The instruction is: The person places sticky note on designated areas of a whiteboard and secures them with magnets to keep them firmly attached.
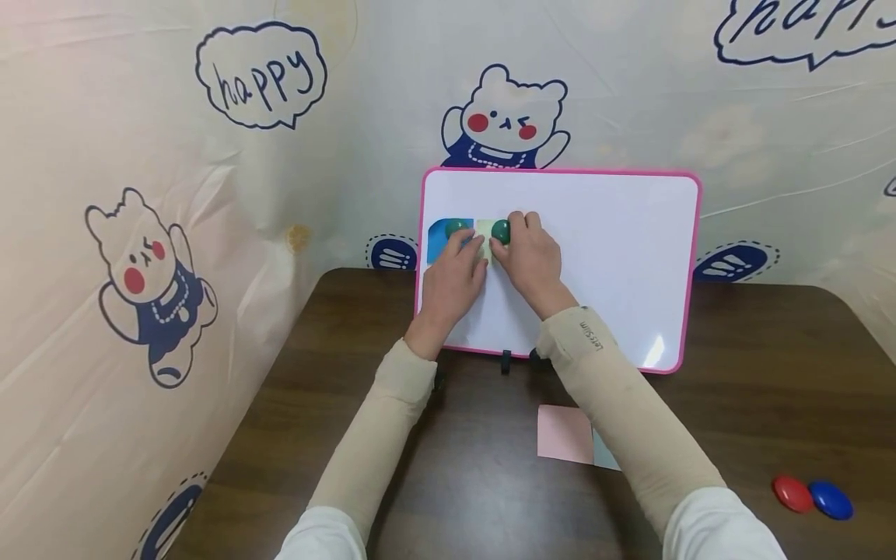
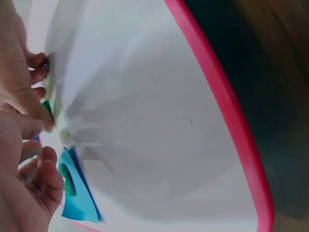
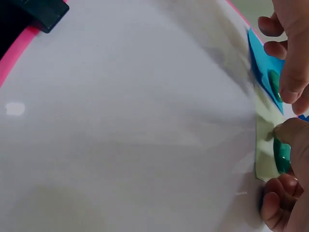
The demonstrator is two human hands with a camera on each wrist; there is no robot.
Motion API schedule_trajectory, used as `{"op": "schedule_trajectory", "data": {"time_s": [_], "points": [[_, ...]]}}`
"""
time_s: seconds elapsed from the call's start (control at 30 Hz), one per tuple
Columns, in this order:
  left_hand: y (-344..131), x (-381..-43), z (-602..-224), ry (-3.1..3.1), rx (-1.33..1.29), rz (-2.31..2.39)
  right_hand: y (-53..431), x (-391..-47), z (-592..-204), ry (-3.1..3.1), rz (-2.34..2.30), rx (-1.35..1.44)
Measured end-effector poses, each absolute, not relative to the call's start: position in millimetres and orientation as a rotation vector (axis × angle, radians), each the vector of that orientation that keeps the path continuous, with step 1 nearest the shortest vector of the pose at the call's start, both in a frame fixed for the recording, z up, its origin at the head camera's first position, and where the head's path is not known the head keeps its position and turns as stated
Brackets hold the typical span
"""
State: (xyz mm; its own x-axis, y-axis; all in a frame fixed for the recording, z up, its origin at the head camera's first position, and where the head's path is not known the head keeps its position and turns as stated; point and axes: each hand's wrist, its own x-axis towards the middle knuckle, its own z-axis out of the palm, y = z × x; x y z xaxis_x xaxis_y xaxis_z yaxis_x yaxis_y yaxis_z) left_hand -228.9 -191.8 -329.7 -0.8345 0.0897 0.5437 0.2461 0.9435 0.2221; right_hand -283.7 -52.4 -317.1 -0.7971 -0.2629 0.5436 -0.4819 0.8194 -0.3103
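Note:
A whiteboard [image 1: 616,257] with a pink frame stands leaning on the table. On its left part a blue sticky note [image 1: 435,243] sits under a round green magnet [image 1: 455,226]. Beside it is a pale yellow-green sticky note [image 3: 264,145] with a second green magnet [image 1: 501,232] over it. My right hand [image 1: 535,260] pinches that second magnet between thumb and fingers against the note. With fingers loosely bent, my left hand [image 1: 451,284] is at the gap between the two notes, its fingertips right by the yellow-green note's left edge.
On the table a pink sticky note [image 1: 564,434] lies beside a pale blue one [image 1: 605,451], partly hidden by my right forearm. A red magnet [image 1: 792,494] and a blue magnet [image 1: 831,500] lie at the right. Black feet [image 1: 505,362] support the board's bottom edge.

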Motion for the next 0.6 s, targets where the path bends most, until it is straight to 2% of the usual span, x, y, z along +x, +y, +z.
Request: {"op": "schedule_trajectory", "data": {"time_s": [0.3,0.6], "points": [[-174,-207,-330,-2.7,-0.188,-0.663,-15,-266,-305,-2.722,0.872,0.472],[-174,-181,-347,-2.815,-0.172,-0.918,63,-214,-312,-2.576,1.11,0.459]]}}
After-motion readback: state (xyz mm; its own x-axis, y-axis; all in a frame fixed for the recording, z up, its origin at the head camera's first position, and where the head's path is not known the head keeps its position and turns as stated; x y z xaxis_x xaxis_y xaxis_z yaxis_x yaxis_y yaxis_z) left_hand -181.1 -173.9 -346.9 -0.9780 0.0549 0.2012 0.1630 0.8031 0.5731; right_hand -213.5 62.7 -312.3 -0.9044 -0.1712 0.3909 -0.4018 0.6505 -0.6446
